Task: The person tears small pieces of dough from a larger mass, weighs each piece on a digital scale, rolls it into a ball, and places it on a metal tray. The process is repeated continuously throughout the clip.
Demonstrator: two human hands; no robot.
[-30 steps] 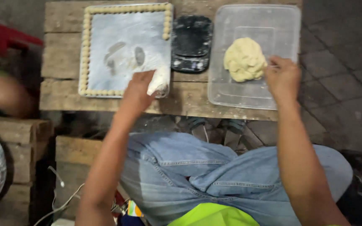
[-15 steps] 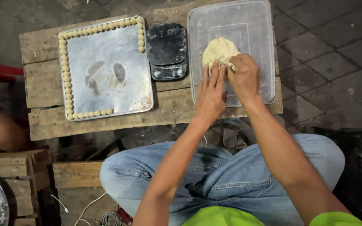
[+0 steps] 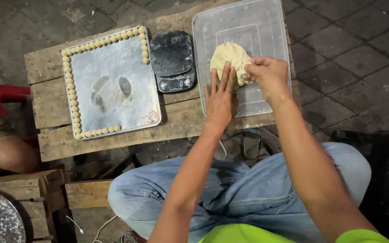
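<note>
pinching at the near-right edge of the dough lump [image 3: 228, 57], the right hand [image 3: 269, 74] has its fingertips closed on a bit of dough, while the left hand [image 3: 220, 96] lies flat and spread, fingers pressed against the lump's near side to steady it. the dough sits inside the clear plastic tub [image 3: 266, 27], directly under and just beyond both hands, toward the far part of the tub.

the step in hand looks like tearing a small portion off the main lump. it seems well under way as a whole, since the metal tray [image 3: 113, 90] to the left of the left hand already carries small dough balls [image 3: 70, 90] in a row along its far, left and near edges, with the middle bare and dusted with flour. between the tray and the left hand, just beyond its fingertips to the left, stands a small dark kitchen scale [image 3: 173, 60], nothing on it.

the next move likely calls for a clean pull with the right hand while the left hand holds the lump down, so that only a small piece comes away. the scale is close enough to the left for checking the piece.

all of this rests on a rough wooden surface [image 3: 50, 135]. another person's knee [image 3: 5, 153] shows at the far left, well apart from both hands.
</note>
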